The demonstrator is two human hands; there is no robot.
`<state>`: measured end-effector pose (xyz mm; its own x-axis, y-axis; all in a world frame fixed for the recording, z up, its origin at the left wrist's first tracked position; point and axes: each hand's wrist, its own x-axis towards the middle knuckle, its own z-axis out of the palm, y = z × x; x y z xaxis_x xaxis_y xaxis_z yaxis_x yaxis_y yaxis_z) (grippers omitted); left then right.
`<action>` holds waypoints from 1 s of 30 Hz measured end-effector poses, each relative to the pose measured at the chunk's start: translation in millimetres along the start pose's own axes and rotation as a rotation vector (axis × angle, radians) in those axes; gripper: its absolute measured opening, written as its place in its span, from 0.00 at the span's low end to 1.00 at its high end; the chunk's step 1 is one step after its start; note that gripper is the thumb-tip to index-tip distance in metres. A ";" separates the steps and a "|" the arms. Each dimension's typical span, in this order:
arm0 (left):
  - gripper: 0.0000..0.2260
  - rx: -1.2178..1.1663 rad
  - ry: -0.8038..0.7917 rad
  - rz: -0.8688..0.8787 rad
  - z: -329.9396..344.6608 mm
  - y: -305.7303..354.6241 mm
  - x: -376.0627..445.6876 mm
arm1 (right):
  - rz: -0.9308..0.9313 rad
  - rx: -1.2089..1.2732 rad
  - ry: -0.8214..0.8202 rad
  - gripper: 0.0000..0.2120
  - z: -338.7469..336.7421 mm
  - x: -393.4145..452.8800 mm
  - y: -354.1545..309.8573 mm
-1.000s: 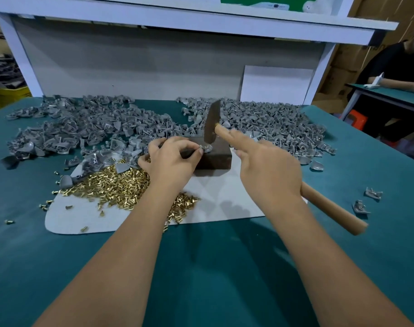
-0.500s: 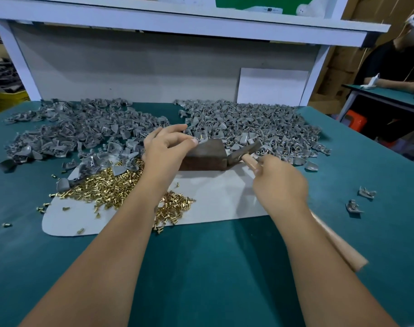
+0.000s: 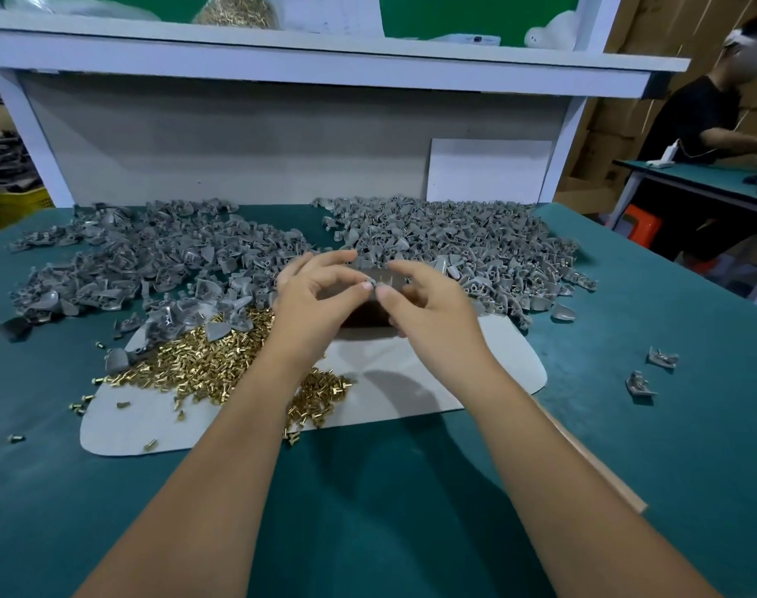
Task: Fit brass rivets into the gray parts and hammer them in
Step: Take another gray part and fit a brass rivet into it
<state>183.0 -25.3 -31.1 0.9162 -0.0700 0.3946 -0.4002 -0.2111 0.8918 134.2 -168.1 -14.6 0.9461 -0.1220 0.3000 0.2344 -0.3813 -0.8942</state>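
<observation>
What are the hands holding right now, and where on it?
Both hands hold one gray part above the dark block. The left hand and right hand pinch it at opposite ends with their fingertips. The hammer handle lies unheld.

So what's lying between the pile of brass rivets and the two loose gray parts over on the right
In the head view, between the brass rivets and the two loose gray parts: the pale mat, crossed by both forearms, then bare green tabletop.

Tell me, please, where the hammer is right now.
In the head view, its handle lies on the table's right side, partly hidden under the right forearm.
</observation>
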 end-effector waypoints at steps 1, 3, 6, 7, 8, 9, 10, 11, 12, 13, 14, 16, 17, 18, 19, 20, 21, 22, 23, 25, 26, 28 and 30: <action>0.01 0.034 -0.004 -0.001 0.3 -0.3 -0.1 | 0.008 -0.014 -0.010 0.10 0.9 4.1 -2.3; 0.03 0.111 -0.005 -0.003 0.3 -1.3 -0.4 | 0.018 -0.073 -0.007 0.04 0.3 14.4 -4.5; 0.05 0.123 0.004 0.014 0.4 -1.3 -2.4 | -0.005 -0.126 0.123 0.10 -5.7 35.6 -4.6; 0.06 0.099 0.020 0.011 0.5 -0.8 -2.9 | 0.006 -0.144 0.186 0.18 -8.9 42.6 -4.9; 0.07 0.079 0.047 0.006 0.2 -0.4 -3.0 | 0.030 -0.185 0.229 0.27 -11.3 48.2 -2.5; 0.07 0.067 0.079 0.000 -0.2 -0.5 -2.8 | 0.065 -0.273 0.252 0.33 -11.2 50.9 1.2; 0.07 0.059 0.110 -0.012 -1.0 -0.8 -2.3 | 0.103 -0.383 0.269 0.36 -8.0 50.8 5.2; 0.08 0.053 0.137 -0.030 -1.7 -1.3 -1.7 | 0.128 -0.479 0.294 0.37 -2.0 47.2 9.4; 0.08 0.053 0.158 -0.047 -2.1 -2.4 -1.0 | 0.125 -0.536 0.325 0.36 6.2 42.3 14.4; 0.08 0.070 0.173 -0.052 -2.5 -4.1 -0.4 | 0.088 -0.568 0.349 0.35 15.0 35.8 17.8; 0.09 0.110 0.181 -0.041 -2.9 -5.7 0.0 | 0.022 -0.596 0.362 0.33 23.2 29.3 19.8; 0.10 0.213 0.173 -0.003 -2.1 -8.3 0.0 | -0.135 -0.650 0.363 0.28 34.8 21.8 21.3; 0.11 0.257 0.170 0.005 -1.7 -9.0 -0.7 | -0.207 -0.658 0.364 0.26 37.4 19.9 20.2; 0.12 0.298 0.171 0.006 -2.0 -9.5 -1.0 | -0.271 -0.655 0.365 0.23 38.9 18.6 18.4; 0.13 0.341 0.177 0.000 -3.2 -9.7 -1.3 | -0.324 -0.648 0.352 0.20 40.0 16.9 16.2; 0.14 0.388 0.192 -0.016 -6.5 -10.1 -1.3 | -0.367 -0.638 0.319 0.18 41.5 14.6 14.2; 0.16 0.439 0.216 -0.039 -11.8 -10.5 -1.0 | -0.398 -0.627 0.263 0.15 42.9 11.7 12.9; 0.16 0.499 0.250 -0.065 -19.0 -11.3 -0.4 | -0.417 -0.612 0.189 0.12 44.4 8.5 12.8; 0.17 0.572 0.294 -0.092 -28.0 -13.1 0.8 | -0.422 -0.596 0.106 0.11 46.1 5.2 13.0; 0.18 0.739 0.370 -0.180 -47.0 -19.9 2.2 | -0.391 -0.562 -0.060 0.10 49.8 0.6 12.7; 0.19 0.815 0.368 -0.256 -55.2 -23.3 2.2 | -0.366 -0.548 -0.138 0.10 51.9 -0.4 12.5; 0.18 0.896 0.286 -0.418 -63.1 -26.8 0.6 | -0.330 -0.529 -0.283 0.13 58.0 -2.6 12.4; 0.15 0.917 0.229 -0.478 -62.8 -29.6 -1.1 | -0.336 -0.567 -0.395 0.20 64.6 -4.7 12.8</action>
<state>192.6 42.2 -44.0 0.9104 0.3797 0.1642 0.2570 -0.8302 0.4948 147.2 -113.2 -48.9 0.8790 0.3794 0.2888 0.4737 -0.7644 -0.4373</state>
